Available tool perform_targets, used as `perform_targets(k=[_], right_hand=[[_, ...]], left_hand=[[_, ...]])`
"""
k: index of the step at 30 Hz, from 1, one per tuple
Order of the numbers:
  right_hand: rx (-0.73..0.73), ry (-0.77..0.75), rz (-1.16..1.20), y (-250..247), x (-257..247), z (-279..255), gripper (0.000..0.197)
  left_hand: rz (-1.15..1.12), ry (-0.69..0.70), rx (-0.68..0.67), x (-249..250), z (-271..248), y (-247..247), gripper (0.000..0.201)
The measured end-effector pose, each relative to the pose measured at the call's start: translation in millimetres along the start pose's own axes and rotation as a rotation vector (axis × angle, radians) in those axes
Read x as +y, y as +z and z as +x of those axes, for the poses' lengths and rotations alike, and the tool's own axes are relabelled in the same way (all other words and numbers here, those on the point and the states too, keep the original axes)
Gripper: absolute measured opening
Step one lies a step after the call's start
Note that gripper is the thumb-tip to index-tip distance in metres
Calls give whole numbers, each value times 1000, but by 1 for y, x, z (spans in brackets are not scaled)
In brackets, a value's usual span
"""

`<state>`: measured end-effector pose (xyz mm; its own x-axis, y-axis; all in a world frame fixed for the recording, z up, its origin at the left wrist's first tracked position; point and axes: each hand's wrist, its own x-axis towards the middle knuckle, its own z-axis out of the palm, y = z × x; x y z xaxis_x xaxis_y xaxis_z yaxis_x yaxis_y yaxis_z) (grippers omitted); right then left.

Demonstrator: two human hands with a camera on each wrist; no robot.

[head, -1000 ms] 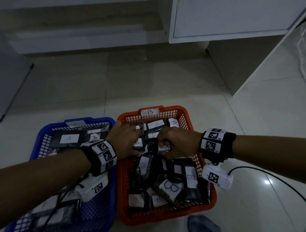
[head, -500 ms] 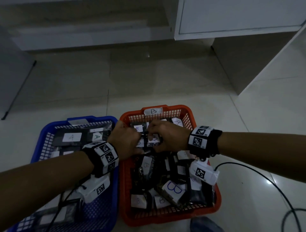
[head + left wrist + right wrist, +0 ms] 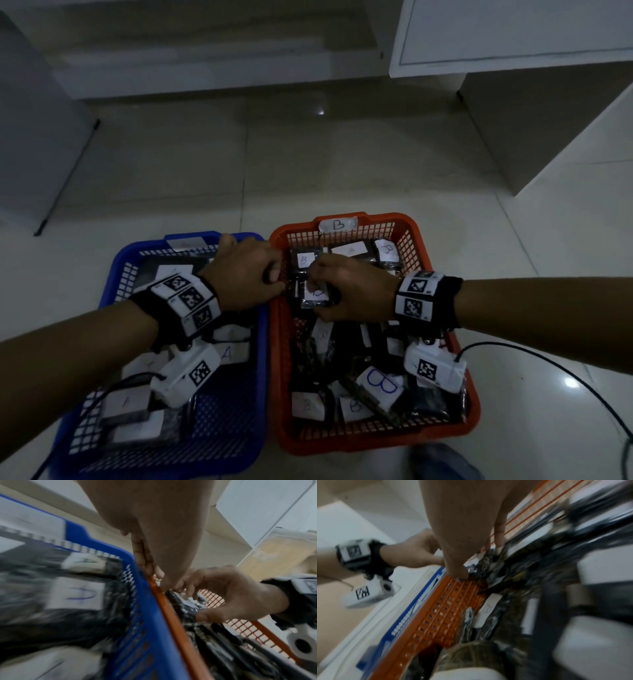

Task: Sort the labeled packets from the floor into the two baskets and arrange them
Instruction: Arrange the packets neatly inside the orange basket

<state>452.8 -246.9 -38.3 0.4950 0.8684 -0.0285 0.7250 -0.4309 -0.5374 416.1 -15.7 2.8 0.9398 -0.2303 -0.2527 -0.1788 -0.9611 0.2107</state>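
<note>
A blue basket (image 3: pixel 116 274) with A-labelled black packets (image 3: pixel 236 353) stands on the left, and an orange basket (image 3: pixel 376 217) with B-labelled packets (image 3: pixel 380 383) stands beside it on the right. My right hand (image 3: pixel 349 291) is over the far left of the orange basket. It grips a black packet with a white B label (image 3: pixel 317 295), thumb and fingers curled round it (image 3: pixel 190 603). My left hand (image 3: pixel 245 274) hovers over the seam between the baskets. Its loosely bent fingers (image 3: pixel 145 555) reach the orange rim (image 3: pixel 171 615), with nothing seen between them.
A black cable (image 3: pixel 548 359) runs over the tiled floor to the right of the orange basket. A white cabinet (image 3: pixel 513 34) stands at the back right, and a grey panel (image 3: pixel 27 137) at the left. A blue-clad knee (image 3: pixel 442 462) shows at the bottom edge.
My right hand has shifted left across the far end of the orange basket, gripping a B packet. My left hand has drawn back from the packets to the rim between the baskets.
</note>
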Motion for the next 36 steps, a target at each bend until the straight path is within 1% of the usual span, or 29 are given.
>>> perform_targets(k=[5,8,12,14,16,17,18,19,21,22,23,24,26,30,33,36], right_hand=[[26,12,-108,6,-12,22,31],[38,-47,-190,8,-11,26,29],[-4,-43,-100,-1,-4,16,39],[41,-27,-63,-14,1,5,32],[63,45,-37,-27,6,-9,21],[34,80,-33,-33,8,-17,17],[-41,112,-41,-37,11,-25,15],[-162,147,-64,-39,13,-33,15],[-421,204,-131,-39,15,-48,24],[-492,205,-165,-36,14,-55,31],[-517,191,-194,-32,14,-60,38],[-512,173,-217,-29,14,-64,43],[-469,155,-240,-24,13,-67,44],[-459,186,-178,-29,12,-65,37],[-440,188,-127,-30,9,-65,34],[-440,140,-51,-23,3,-67,29]], left_hand=[[16,54,22,-3,-10,6,23],[31,86,6,1,-11,5,21],[56,122,12,3,-13,3,21],[51,131,18,4,-13,2,20],[23,151,19,6,-14,0,19],[3,168,10,7,-15,0,19],[-17,191,-7,10,-17,0,18],[-28,220,-32,13,-19,1,17],[11,300,-86,21,-24,4,16],[68,348,-116,25,-27,7,16],[135,394,-153,29,-29,9,19],[199,427,-203,33,-32,12,24],[284,452,-295,38,-34,19,32],[310,413,-377,49,-40,23,41],[276,378,-421,58,-42,26,46],[125,329,-399,56,-40,31,41]])
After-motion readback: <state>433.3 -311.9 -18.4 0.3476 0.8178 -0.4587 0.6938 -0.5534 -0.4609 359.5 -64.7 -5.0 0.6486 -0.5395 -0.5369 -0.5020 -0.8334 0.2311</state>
